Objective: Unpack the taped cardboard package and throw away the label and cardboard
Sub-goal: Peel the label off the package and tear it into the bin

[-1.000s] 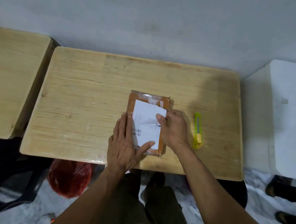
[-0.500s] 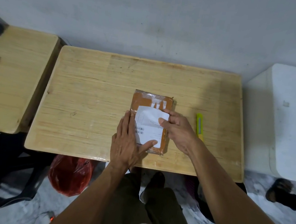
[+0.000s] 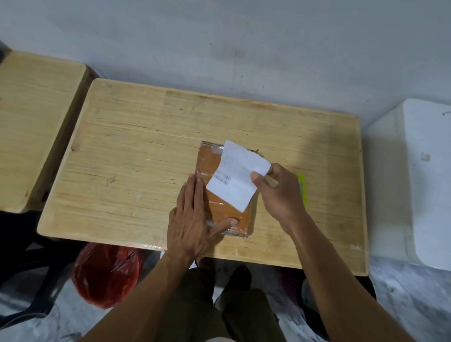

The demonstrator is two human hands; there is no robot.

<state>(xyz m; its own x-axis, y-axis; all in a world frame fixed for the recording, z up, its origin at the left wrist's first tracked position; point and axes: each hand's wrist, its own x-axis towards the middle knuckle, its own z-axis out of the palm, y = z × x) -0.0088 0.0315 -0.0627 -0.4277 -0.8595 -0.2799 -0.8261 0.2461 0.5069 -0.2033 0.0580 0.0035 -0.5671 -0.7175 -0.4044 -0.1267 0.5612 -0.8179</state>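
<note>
Both forearms are bare, with no sleeves visible. The left hand (image 3: pixel 189 221) and right hand (image 3: pixel 279 194) wear no gloves. Dark olive trousers (image 3: pixel 231 316) cover the legs.

Package (image 3: pixel 217 198): flat orange-brown cardboard rectangle wrapped in clear glossy tape, lying flat on the bench (image 3: pixel 141 162), a little right of frame centre, long side running away from the viewer. Tape crinkled and shiny along far and near edges. Near left corner and left edge partly covered.

Label (image 3: pixel 236 176): white paper rectangle, barcode and faint printed lines on its face, text too small to read. Tilted, upper edge toward upper right of frame. It looks lifted off the package top, pinched at its right edge, lower corner over the package's middle. Whether any part remains stuck cannot be told.
</note>
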